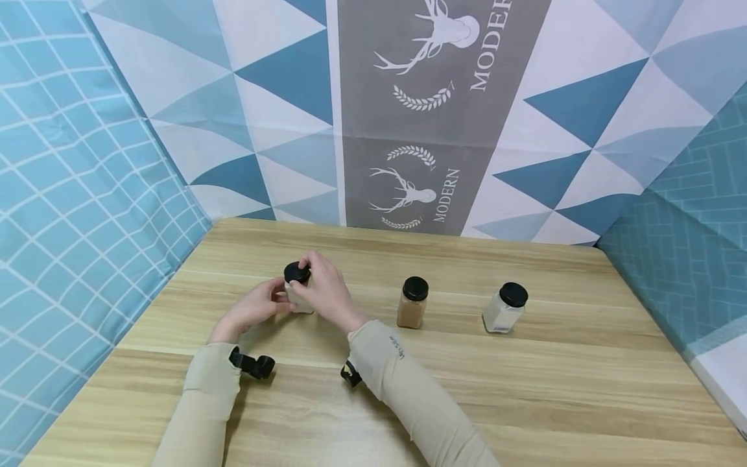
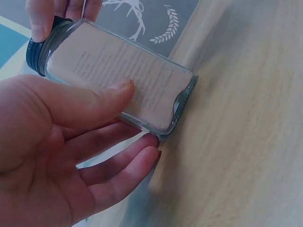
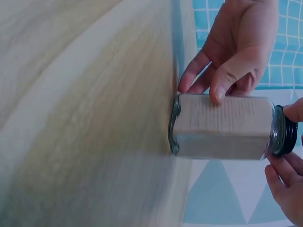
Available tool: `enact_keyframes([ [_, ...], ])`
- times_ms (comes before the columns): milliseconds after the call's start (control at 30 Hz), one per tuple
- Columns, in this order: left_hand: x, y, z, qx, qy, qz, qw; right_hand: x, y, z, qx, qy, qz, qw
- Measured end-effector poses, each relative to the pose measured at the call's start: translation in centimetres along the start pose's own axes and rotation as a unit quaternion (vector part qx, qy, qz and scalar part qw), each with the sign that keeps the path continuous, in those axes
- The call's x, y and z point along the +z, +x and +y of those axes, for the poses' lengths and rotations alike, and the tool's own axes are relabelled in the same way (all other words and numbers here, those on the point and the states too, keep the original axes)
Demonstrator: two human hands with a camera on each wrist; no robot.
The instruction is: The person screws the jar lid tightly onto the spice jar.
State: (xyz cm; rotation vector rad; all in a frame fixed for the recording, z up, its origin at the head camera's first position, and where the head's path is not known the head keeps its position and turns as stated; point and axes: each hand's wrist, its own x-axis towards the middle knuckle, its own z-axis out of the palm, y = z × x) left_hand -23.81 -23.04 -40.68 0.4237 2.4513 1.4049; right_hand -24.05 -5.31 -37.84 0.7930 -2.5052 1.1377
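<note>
A clear glass spice jar (image 1: pixel 300 303) with a black screw lid (image 1: pixel 296 271) stands at the left of the table, full of pale powder. My left hand (image 1: pixel 260 303) holds its body from the left. In the left wrist view, the left thumb (image 2: pixel 111 101) lies across the printed face, with the fingers on the far side. From above, my right hand (image 1: pixel 329 288) grips the lid. The right wrist view shows right-hand fingers (image 3: pixel 284 177) on both sides of the black lid (image 3: pixel 286 130), with the jar's base at the tabletop.
A jar of brown powder (image 1: pixel 412 311) stands right of the hands, and a jar of white powder (image 1: pixel 500 314) farther right. Both have black lids. Patterned cloth (image 1: pixel 403 130) hangs along the wooden table's (image 1: pixel 525 389) back edge. Blue tiled sheeting (image 1: pixel 76 194) borders the left.
</note>
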Motion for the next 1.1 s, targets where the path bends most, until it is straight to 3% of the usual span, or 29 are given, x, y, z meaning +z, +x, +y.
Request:
enact_keyframes([
  [167,0.1,0.3,0.2,-0.002,0.01,0.008,0.9999,0.4,-0.1,-0.2,0.012,-0.02,0.035,0.9991],
  [300,0.2,0.4,0.2,-0.008,0.017,0.016,0.9997,0.6,-0.1,-0.2,0.019,-0.017,0.038,0.9989],
  [733,0.0,0.2,0.1,0.003,0.007,0.002,1.0,-0.2,-0.4,0.5,-0.012,-0.012,-0.041,0.999],
  [900,-0.1,0.0,0.1,0.003,0.025,0.002,0.9997,-0.5,-0.8,0.6,-0.018,-0.017,-0.065,0.9976],
  [1100,0.0,-0.4,0.8,-0.004,0.064,0.024,0.9977,-1.2,-1.7,0.5,0.001,-0.013,-0.068,0.9976],
])
